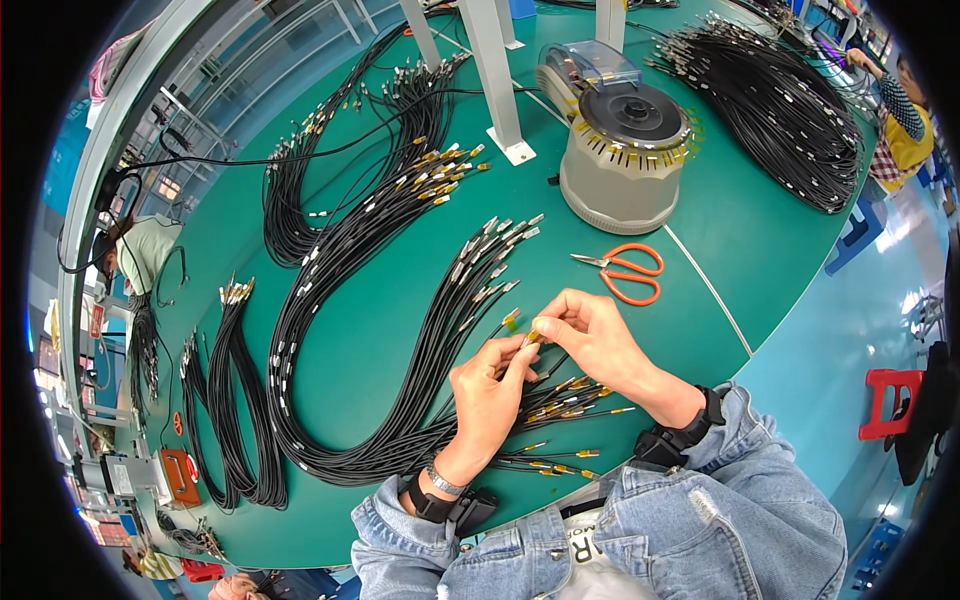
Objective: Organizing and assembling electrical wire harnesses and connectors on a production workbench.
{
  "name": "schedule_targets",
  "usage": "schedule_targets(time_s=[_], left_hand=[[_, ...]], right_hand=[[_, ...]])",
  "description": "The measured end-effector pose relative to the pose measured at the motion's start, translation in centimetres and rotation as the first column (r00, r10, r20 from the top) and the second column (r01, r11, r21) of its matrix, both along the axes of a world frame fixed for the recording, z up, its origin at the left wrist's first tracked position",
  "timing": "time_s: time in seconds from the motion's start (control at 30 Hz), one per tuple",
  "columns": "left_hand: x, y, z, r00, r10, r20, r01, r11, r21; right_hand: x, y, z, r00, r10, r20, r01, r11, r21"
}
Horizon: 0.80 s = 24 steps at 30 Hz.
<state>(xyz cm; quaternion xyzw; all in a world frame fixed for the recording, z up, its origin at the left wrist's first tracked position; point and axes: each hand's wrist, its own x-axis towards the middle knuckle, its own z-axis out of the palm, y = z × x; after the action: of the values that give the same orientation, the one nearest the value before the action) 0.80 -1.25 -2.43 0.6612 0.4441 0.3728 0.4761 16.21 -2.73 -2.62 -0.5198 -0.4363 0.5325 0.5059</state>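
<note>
Near the middle of the green table, my left hand (490, 388) pinches a thin black cable close to its tip. My right hand (597, 338) has thumb and forefinger pressed on the same cable end (531, 339), where a bit of yellow tape shows; the fingers hide part of it. Just beyond my fingertips, another cable end (512, 318) carries yellow-green tape. A long curved bundle of black cables (345, 460) with silver connectors runs around the left of my hands. Cable ends with yellow tape (570, 400) fan out below my right wrist.
A round grey tape dispenser (620, 180) with yellow strips around its rim stands beyond my hands. Orange-handled scissors (632, 274) lie before it. More cable bundles lie at left and far right (770, 110). A white metal post (495, 90) rises from the table. Other people work nearby.
</note>
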Motion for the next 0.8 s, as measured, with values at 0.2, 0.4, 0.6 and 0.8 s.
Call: schedule_targets(time_s=[0.2,0.4,0.6,0.8], left_hand=[[0.1,-0.04,0.05,0.999,0.003,-0.032,-0.001,0.998,0.066],[0.14,-0.17,0.04,0.999,0.011,-0.045,-0.008,0.997,0.076],[0.06,-0.08,-0.03,1.0,0.004,-0.004,-0.004,0.999,0.05],[-0.05,-0.12,0.04,1.0,-0.007,-0.008,0.007,1.0,0.011]], right_hand=[[-0.06,-0.1,0.03,1.0,-0.007,0.001,0.007,1.0,-0.003],[-0.12,-0.08,-0.21,1.0,-0.015,-0.012,0.015,1.0,-0.008],[0.01,-0.05,-0.16,1.0,-0.004,-0.005,0.004,1.0,-0.003],[-0.11,-0.1,0.03,1.0,-0.002,-0.028,0.003,1.0,0.003]])
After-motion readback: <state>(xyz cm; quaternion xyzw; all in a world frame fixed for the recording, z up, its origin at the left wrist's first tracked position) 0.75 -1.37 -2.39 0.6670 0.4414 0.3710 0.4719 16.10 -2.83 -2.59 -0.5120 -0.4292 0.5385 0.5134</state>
